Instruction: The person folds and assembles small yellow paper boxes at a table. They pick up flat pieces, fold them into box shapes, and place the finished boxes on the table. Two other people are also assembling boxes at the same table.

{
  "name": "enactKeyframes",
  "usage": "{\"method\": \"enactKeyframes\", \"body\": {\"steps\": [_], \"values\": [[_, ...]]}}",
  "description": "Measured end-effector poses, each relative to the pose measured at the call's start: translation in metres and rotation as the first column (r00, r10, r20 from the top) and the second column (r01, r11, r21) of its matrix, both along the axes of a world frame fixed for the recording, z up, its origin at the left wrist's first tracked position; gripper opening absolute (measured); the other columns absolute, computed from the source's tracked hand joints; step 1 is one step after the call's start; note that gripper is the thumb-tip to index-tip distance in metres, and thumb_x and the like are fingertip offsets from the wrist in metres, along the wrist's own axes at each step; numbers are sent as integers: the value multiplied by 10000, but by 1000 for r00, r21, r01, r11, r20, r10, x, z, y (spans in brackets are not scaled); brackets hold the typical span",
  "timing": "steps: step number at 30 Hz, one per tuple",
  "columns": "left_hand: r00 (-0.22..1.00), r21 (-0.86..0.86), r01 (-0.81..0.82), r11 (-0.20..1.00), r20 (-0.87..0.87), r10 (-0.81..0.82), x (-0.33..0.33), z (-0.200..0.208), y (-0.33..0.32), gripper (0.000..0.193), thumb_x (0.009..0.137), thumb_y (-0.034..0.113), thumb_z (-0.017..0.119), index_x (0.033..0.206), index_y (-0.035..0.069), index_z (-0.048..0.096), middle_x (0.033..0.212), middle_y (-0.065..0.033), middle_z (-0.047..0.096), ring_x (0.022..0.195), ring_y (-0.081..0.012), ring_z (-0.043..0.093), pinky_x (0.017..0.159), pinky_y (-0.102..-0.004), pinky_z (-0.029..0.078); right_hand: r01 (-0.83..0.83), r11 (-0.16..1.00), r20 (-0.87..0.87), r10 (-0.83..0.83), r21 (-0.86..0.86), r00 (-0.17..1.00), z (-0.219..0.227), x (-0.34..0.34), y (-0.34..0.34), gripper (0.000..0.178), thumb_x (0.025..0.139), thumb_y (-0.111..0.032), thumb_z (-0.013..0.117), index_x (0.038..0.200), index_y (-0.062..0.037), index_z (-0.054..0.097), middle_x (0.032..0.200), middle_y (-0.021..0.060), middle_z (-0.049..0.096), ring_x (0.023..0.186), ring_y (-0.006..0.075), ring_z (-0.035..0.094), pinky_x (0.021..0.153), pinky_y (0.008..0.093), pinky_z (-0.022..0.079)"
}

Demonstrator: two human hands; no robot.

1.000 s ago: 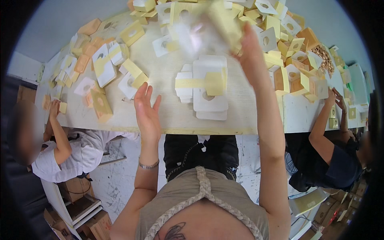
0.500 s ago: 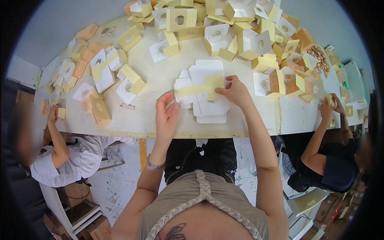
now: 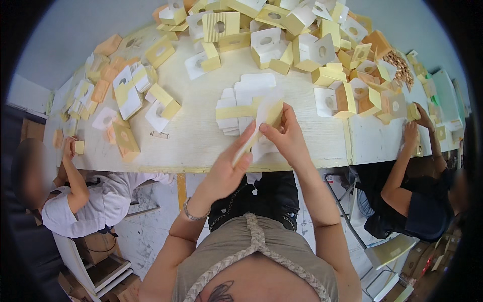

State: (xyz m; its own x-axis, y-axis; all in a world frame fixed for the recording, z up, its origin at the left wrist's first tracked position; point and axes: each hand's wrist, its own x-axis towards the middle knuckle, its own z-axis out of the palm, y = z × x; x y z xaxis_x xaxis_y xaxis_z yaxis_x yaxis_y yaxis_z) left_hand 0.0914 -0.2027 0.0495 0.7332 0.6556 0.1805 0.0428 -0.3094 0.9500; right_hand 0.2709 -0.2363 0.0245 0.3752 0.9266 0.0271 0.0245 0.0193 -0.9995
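Between my two hands a yellow-and-white cardboard box blank is raised off the table and tilted, its lower edge slanting toward me. My left hand pinches its near left side, fingers along the card. My right hand grips its right side, thumb on the face turned to me. Just beyond and beneath lies a stack of flat white blanks with a yellow band across it, partly hidden by the held blank and my fingers.
Folded yellow boxes with round holes pile up at the back. More flat blanks lie to the left. Small brown pieces are heaped at the far right. Co-workers sit on both sides, a person's hands at left and another's at right.
A blank has been lifted from the stack and tilted up toward me. My left hand has moved in from the stack's left side and now grips it along with my right hand.
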Motion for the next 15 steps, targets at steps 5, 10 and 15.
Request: {"method": "enactKeyframes", "body": {"steps": [5, 10, 15], "values": [[965, -85, 205, 975, 181, -187, -15, 9, -8, 690, 862, 175, 554, 1442, 44, 204, 1513, -189, 92, 1396, -315, 127, 1100, -398, 138, -108, 989, -404, 57, -105, 913, -3, -8, -8, 412, 802, -169, 681, 1103, 21, 475, 999, 76, 571, 889, 117, 528, 787, 266, 438], [930, -12, 350, 937, 124, -346, -19, 7, 1, 787, 804, 252, 616, 1445, 66, 198, 1499, -187, 109, 1399, -318, 87, 1103, -431, 99, -94, 994, -286, 73, -60, 955, -3, -22, -14, 308, 871, -184, 541, 1102, 12, 483, 942, 43, 566, 848, 91, 506, 770, 249, 424], [927, -247, 363, 899, 190, -322, -24, 2, -4, 944, 737, 250, 720, 1453, 62, 133, 1486, -142, 144, 1384, -278, 143, 1102, -412, 140, -156, 988, -370, 143, -4, 918, -14, -28, -21, 433, 927, -259, 444, 1244, 35, 408, 1130, 92, 525, 1033, 136, 469, 911, 279, 372]]}}
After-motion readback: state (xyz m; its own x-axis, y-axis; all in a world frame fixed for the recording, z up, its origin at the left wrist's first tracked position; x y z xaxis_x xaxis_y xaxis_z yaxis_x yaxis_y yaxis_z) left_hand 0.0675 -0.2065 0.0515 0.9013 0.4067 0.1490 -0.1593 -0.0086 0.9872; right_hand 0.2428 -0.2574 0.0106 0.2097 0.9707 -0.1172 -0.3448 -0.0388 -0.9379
